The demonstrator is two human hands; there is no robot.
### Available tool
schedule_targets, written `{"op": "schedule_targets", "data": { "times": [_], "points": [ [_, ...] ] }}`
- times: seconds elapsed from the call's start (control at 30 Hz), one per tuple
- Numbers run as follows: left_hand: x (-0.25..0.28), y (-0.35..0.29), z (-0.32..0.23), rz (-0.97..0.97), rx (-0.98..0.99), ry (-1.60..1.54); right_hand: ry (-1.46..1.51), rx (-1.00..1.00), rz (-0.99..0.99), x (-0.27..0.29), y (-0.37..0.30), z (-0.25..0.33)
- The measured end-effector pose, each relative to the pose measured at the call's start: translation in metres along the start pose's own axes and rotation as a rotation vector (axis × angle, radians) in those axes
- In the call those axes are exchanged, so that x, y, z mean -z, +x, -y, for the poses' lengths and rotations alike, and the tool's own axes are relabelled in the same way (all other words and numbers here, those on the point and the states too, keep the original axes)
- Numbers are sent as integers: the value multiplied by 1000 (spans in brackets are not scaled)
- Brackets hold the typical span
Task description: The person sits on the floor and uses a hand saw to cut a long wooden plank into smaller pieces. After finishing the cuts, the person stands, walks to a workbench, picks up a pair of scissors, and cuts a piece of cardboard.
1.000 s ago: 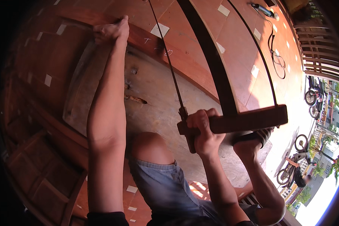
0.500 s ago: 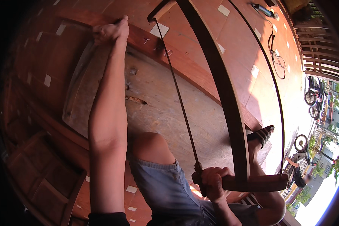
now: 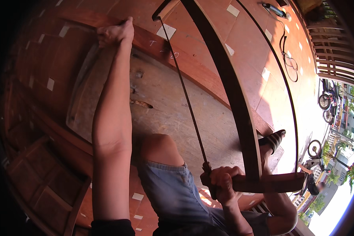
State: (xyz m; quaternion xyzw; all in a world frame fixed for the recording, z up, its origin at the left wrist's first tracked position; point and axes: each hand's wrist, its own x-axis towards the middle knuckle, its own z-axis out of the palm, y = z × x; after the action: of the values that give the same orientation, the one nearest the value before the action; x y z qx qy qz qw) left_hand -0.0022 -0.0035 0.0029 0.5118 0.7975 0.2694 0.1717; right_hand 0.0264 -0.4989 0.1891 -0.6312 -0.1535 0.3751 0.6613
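Note:
My right hand (image 3: 225,184) is closed round the near end of a wooden frame saw (image 3: 230,84), at the handle beside its crosspiece. The saw's thin blade (image 3: 183,87) runs up and away, passing over a reddish wooden plank (image 3: 200,82) with chalk marks. Whether its teeth touch the wood I cannot tell. With the arm stretched far forward, my left hand (image 3: 116,33) is closed on the plank toward its far left part; the fingertips are partly hidden. The plank lies along a worn wooden bench top (image 3: 173,106) with knots and a hole.
My bent knee (image 3: 161,149) rests on the bench, and a sandalled foot (image 3: 272,141) is by the plank's near right end. A power tool (image 3: 276,10) with a cord lies on the tiled floor (image 3: 240,29). Wooden furniture (image 3: 39,177) stands left; motorbikes (image 3: 328,100) are outside.
The saw has shifted slightly forward and its far end a little left, with the right end of its crosspiece rising. My right hand moved with it. My left hand has stayed in place.

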Motion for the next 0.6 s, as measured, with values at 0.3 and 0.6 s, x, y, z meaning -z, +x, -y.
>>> {"op": "schedule_targets", "data": {
  "times": [0.3,0.6],
  "points": [
    [-3,-6,-6,13,10,-19,-57,23,-61,-68,148,-37],
    [2,-1,1,-15,40,-28,13,10,40,-16,46,-21]
  ]
}}
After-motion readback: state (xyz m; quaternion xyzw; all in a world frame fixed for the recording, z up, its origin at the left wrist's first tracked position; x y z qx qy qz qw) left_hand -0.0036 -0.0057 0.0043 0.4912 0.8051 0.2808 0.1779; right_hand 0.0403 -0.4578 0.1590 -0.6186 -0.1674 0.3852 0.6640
